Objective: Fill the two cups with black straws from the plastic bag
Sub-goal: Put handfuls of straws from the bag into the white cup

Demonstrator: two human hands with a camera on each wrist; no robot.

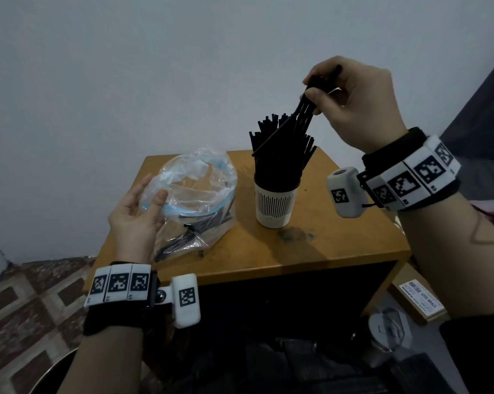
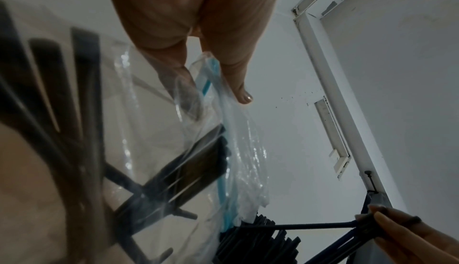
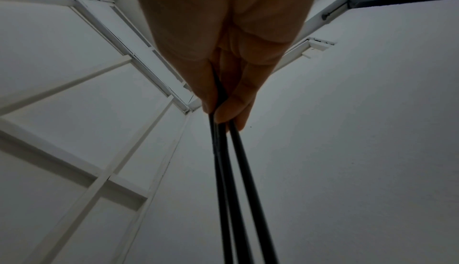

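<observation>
A clear plastic bag (image 1: 196,200) with a blue zip rim lies on the wooden table (image 1: 339,240), several black straws (image 1: 183,240) still inside. My left hand (image 1: 143,211) pinches the bag's rim (image 2: 211,83) between thumb and fingers and holds its mouth up. A white ribbed cup (image 1: 275,204) stands to the right of the bag, packed with upright black straws (image 1: 280,155). Above the cup my right hand (image 1: 351,98) pinches a small bunch of black straws (image 3: 233,170), their lower ends among those in the cup. Only one cup shows.
The table stands against a white wall (image 1: 126,81). A dark smudge (image 1: 294,234) marks the tabletop in front of the cup. A cardboard box (image 1: 419,297) and a clear container (image 1: 388,331) lie on the floor at the right. Patterned flooring (image 1: 27,302) is at the left.
</observation>
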